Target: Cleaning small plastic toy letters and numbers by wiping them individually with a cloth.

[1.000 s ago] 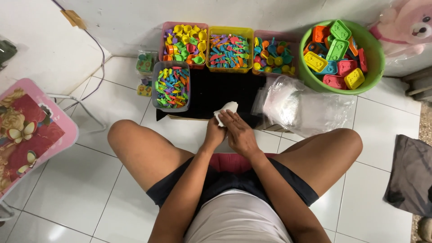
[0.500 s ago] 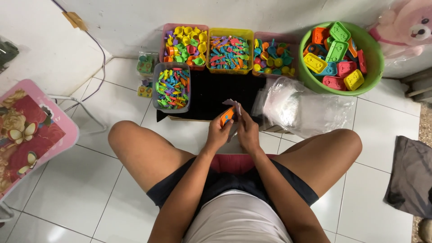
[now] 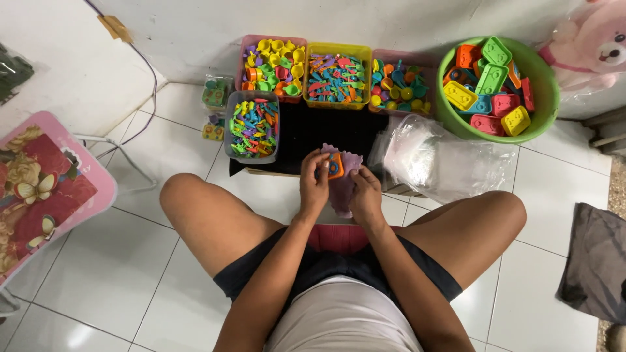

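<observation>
I sit on the floor with my knees spread. My left hand [image 3: 313,183] pinches a small orange plastic toy piece [image 3: 335,166] against a purple sheet [image 3: 343,184]. My right hand [image 3: 366,196] grips the lower right side of that sheet. Both hands hover over the front edge of a black mat [image 3: 306,130], just below the trays.
Bins of small colourful toy parts stand behind: grey [image 3: 252,126], pink [image 3: 272,66], yellow [image 3: 336,76], pink [image 3: 400,85]. A green basin [image 3: 542,104] holds larger moulds. Clear plastic bags [image 3: 443,160] lie right, a pink folding table [image 3: 45,189] left, a dark cloth [image 3: 596,261] far right.
A second ago my hands were pressed together on a white bundle. Since then the orange piece appeared in my left hand, and the purple sheet has spread open between both hands.
</observation>
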